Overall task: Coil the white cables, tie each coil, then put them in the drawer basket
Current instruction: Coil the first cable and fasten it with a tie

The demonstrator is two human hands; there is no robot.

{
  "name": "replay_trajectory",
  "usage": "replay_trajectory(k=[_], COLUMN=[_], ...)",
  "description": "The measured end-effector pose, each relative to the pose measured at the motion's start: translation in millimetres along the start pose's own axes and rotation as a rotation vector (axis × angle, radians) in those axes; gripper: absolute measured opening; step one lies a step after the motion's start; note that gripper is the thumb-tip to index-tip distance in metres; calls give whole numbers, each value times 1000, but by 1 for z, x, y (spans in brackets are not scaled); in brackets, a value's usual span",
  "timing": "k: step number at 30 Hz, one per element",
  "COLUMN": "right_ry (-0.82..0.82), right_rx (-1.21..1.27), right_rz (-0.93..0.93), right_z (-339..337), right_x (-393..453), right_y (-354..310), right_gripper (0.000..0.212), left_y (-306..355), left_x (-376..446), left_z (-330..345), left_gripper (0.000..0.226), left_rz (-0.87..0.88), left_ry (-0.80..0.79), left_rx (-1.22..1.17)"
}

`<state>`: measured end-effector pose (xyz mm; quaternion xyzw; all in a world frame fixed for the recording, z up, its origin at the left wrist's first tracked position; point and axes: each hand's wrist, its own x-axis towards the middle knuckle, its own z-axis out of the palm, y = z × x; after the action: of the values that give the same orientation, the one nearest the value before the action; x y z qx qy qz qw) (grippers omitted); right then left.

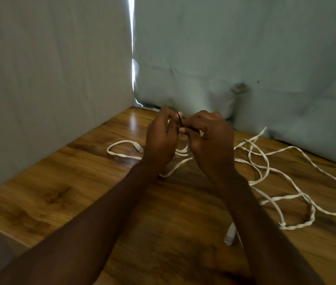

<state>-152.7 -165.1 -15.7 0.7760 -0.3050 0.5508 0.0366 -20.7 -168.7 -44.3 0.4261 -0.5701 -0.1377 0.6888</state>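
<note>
A: Now, both hands raised over the table (64,182): our left hand (160,140) and right hand (210,145) meet fingertip to fingertip, each pinching a small dark tie (180,121) between them. What the tie is made of, we cannot tell.

B: And the cables?

A: One cable (121,150) lies just behind and under the hands, a loose loop with its plug end to the left; part of it seems to run up into our left hand, though the fingers hide that. A second cable (286,194) sprawls uncoiled to the right, crossing itself many times. A white plug (230,234) rests beside our right forearm. No basket is in view.

B: What could go wrong?

A: We judge that the near loop may spring open if the tie slips while both hands attend to it. The right tangle may knot if pulled by one end, and a forearm could drag the plug off the edge.

B: Setting?

A: Glossy wood-grain top; pale cloth (245,48) hung on two sides, daylight showing through the corner gap.
</note>
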Motion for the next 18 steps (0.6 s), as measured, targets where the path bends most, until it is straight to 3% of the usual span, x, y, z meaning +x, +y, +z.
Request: replay_trajectory(k=[5,9,15,18], right_ry=[100,222,211,201], right_rx=[149,291,348,446], right_rz=[210,500,809,956], right_z=[-7,-10,-7,-9], right_x=[1,4,4,6], right_y=[-4,3,16,22], right_gripper=[11,5,12,7], left_y=[6,13,19,23], left_x=[-4,-4,-9,-11], left_z=[0,0,6,4], left_gripper=[29,29,6,17], left_rz=[39,-4,8,111], left_ry=[-120,-250,-438,-531], left_rx=[41,-27,-85,-65])
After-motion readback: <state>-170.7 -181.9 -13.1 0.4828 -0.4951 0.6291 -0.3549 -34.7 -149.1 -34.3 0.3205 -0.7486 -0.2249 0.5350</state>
